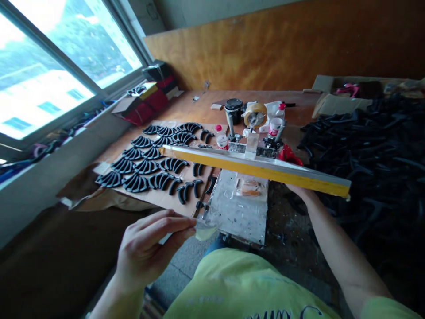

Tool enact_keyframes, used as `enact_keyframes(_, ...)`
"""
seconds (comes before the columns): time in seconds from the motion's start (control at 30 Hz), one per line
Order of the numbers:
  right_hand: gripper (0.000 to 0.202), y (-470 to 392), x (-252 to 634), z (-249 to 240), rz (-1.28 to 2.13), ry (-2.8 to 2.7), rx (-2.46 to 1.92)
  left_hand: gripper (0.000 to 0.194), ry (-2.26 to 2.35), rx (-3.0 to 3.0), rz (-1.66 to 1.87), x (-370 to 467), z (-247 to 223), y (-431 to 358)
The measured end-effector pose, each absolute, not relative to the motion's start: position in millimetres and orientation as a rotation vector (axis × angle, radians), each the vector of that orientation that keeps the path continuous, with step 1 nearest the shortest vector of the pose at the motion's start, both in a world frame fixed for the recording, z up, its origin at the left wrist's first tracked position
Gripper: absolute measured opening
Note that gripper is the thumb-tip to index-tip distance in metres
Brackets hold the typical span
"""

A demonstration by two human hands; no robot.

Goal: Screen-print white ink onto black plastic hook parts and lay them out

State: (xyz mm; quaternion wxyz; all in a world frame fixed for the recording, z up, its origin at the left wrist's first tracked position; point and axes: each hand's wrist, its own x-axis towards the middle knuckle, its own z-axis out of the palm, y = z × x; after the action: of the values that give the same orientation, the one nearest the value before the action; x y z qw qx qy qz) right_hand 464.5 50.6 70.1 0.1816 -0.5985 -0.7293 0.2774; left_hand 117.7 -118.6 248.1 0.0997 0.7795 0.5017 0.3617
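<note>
My left hand (154, 243) is closed in a pinch on a thin translucent piece of plastic film (205, 231), held above the near left edge of the grey metal plate (244, 212). My right forearm reaches up to a long bar with a yellow side (259, 169), which spans the view above the plate. The fingers of my right hand (295, 188) are hidden behind that bar, so their grip does not show. Under the bar, a small clear pad with orange-brown pieces (249, 188) lies on the plate.
Rows of black curved handles (142, 166) cover cardboard on the left. A big pile of black parts (375, 150) lies on the right. Behind the bar stand a red-capped bottle (222, 138), a tape roll (255, 115), a black jar (234, 110) and a red object (289, 155).
</note>
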Motion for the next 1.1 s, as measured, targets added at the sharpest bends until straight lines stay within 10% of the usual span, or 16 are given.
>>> enact_keyframes(0.27,0.104,-53.3,352.2,92.2,1.151,-1.985,-0.876,0.012,1.016,2.437,0.939,92.4,250.3,-77.2)
enact_keyframes(0.53,0.024,-85.3,268.0,72.6,1.273,-1.481,-1.283,0.011,0.717,2.431,0.909,26.9,232.1,-12.9)
enact_keyframes(0.8,0.052,-135.8,212.9,40.8,1.173,-0.966,-1.459,0.021,0.864,2.042,0.761,25.3,146.9,74.7)
enact_keyframes(1.1,0.037,-112.3,206.1,4.3,0.931,-0.876,-1.696,0.029,0.910,2.162,0.404,108.5,17.5,160.8)
